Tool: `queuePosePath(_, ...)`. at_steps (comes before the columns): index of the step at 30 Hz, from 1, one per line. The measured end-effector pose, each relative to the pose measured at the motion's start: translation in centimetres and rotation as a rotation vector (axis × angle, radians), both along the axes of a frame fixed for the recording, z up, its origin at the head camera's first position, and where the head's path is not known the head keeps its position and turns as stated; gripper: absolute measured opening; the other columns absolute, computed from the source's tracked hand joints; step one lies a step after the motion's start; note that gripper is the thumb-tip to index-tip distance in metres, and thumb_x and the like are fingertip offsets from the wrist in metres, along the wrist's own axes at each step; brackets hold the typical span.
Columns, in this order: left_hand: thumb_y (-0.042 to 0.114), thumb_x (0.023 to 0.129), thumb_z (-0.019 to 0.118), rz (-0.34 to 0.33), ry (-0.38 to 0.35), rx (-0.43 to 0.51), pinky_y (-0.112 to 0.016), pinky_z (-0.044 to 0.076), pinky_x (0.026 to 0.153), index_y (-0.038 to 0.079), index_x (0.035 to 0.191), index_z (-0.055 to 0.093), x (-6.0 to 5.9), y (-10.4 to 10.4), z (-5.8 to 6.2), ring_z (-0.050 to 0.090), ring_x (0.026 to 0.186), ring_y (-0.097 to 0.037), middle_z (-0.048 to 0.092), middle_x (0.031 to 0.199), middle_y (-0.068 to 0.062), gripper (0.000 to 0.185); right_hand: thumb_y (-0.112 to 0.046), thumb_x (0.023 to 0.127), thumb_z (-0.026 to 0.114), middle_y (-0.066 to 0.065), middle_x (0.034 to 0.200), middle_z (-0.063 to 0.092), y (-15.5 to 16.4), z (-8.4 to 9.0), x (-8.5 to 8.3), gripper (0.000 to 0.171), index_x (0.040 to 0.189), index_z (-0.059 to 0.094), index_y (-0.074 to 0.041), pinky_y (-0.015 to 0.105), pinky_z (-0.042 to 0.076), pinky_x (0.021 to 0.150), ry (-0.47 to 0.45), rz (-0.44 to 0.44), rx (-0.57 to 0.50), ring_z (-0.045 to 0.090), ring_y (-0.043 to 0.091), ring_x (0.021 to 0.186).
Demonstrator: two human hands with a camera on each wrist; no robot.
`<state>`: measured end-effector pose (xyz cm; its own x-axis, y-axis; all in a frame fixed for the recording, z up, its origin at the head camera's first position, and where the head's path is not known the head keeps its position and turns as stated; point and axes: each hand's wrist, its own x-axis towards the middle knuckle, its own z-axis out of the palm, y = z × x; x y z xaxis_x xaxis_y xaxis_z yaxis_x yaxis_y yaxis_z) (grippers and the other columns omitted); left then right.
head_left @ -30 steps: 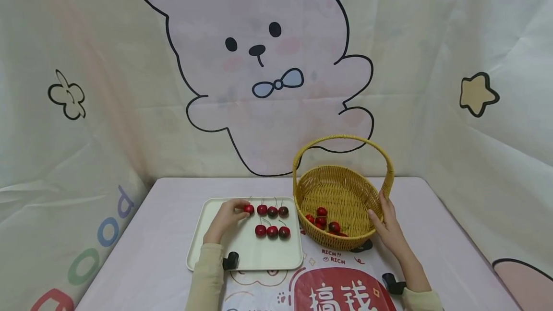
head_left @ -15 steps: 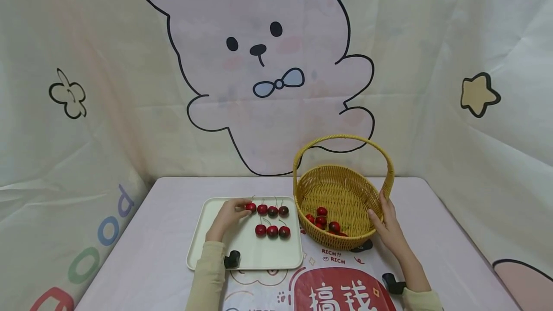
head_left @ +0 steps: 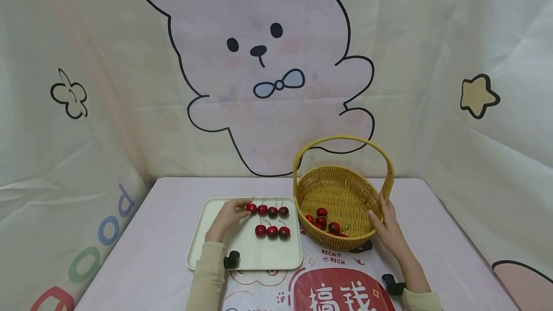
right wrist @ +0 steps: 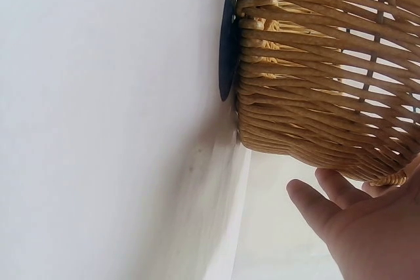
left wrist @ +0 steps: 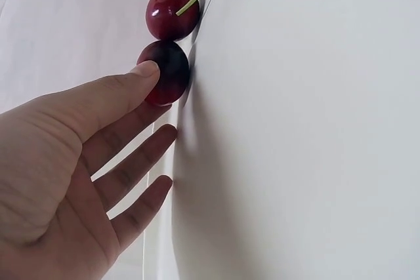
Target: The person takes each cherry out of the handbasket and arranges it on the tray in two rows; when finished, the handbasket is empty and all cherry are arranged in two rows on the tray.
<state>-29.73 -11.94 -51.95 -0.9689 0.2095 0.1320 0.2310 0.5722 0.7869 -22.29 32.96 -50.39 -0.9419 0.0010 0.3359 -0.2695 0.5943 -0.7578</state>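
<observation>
My left hand (head_left: 224, 220) pinches a dark red cherry (head_left: 251, 208) at the left end of the back row on a cream tray (head_left: 268, 256). In the left wrist view, the thumb presses the cherry (left wrist: 172, 73), which sits against another cherry (left wrist: 172, 14); the other fingers spread behind. A front row of cherries (head_left: 272, 232) lies closer to me. On the right, my right hand (head_left: 390, 229) holds the side of a yellow wicker basket (head_left: 345, 242), thumb at the rim. Several cherries (head_left: 321, 221) lie inside it. The basket partly hides the right fingertips in the right wrist view.
The basket's tall arched handle (head_left: 343, 137) rises above it. Its left side is close to the tray's right edge. A printed red patch (head_left: 341, 292) marks the tablecloth in front. A curtain with a cartoon bear (head_left: 268, 124) hangs behind the table.
My left hand has shifted the pinched cherry slightly right, against its neighbour in the back row. My right hand and the basket have stayed in place.
</observation>
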Motion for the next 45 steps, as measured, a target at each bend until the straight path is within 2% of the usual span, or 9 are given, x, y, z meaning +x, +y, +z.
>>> queuePosePath(6,0.006,0.082,0.068,-0.001,-0.002,0.021,-0.047,0.045,0.092,0.002,0.116,0.063,0.3,-0.2,0.4,0.062,0.100,-0.031,0.065,0.113,-0.014,0.034,-0.021,0.097,0.045,0.029,0.150,0.000,-0.1,0.0,0.1,0.069,0.149,0.001,-0.009,0.075,0.021,0.092,-0.001,0.001,-0.006,0.015,0.056,0.129)
queuePosePath(14,0.010,0.083,0.068,0.032,0.075,0.018,-0.050,0.044,0.091,0.007,0.114,0.066,1.1,-0.2,1.0,0.059,0.103,-0.031,0.066,0.112,-0.011,0.031,-0.021,0.097,0.046,0.027,0.150,0.000,-0.2,0.0,0.1,0.070,0.150,0.000,-0.013,0.074,0.021,0.092,-0.005,0.005,-0.008,0.015,0.055,0.130)
queuePosePath(20,0.009,0.083,0.068,0.015,0.149,0.030,-0.052,0.043,0.091,0.005,0.113,0.066,1.7,0.5,2.0,0.060,0.102,-0.031,0.066,0.112,-0.010,0.030,-0.020,0.097,0.046,0.027,0.150,0.001,-0.1,0.0,0.0,0.070,0.150,0.001,-0.013,0.074,0.021,0.092,0.003,0.006,-0.009,0.015,0.055,0.130)
queuePosePath(25,0.011,0.082,0.069,0.018,0.189,0.039,-0.048,0.044,0.091,0.010,0.111,0.067,2.2,1.3,2.8,0.060,0.101,-0.026,0.066,0.112,-0.005,0.029,-0.020,0.097,0.046,0.028,0.150,0.001,-0.1,0.0,0.1,0.070,0.150,0.001,-0.013,0.074,0.020,0.092,0.005,0.004,-0.005,0.015,0.055,0.130)
queuePosePath(34,0.013,0.083,0.069,-0.032,0.211,0.079,-0.047,0.045,0.092,0.015,0.112,0.067,3.3,3.2,4.9,0.059,0.104,-0.023,0.066,0.112,-0.002,0.029,-0.021,0.097,0.046,0.029,0.150,0.001,-0.1,0.0,0.1,0.070,0.150,0.000,-0.013,0.074,0.021,0.093,0.004,0.002,-0.001,0.015,0.056,0.130)
queuePosePath(42,0.013,0.084,0.068,-0.137,0.246,0.087,-0.047,0.048,0.087,0.014,0.111,0.067,3.8,5.6,5.9,0.060,0.101,-0.020,0.067,0.109,0.000,0.028,-0.021,0.097,0.046,0.030,0.149,0.002,-0.1,0.0,0.1,0.070,0.150,0.002,-0.009,0.074,0.022,0.092,0.009,-0.006,0.008,0.016,0.056,0.129)
queuePosePath(45,0.015,0.084,0.068,-0.178,0.228,0.074,-0.046,0.049,0.083,0.014,0.112,0.067,4.1,6.7,6.2,0.061,0.100,-0.024,0.067,0.109,-0.002,0.028,-0.021,0.097,0.046,0.030,0.149,0.002,0.0,0.0,0.1,0.070,0.150,0.002,-0.009,0.074,0.022,0.092,0.009,-0.005,0.006,0.017,0.056,0.129)
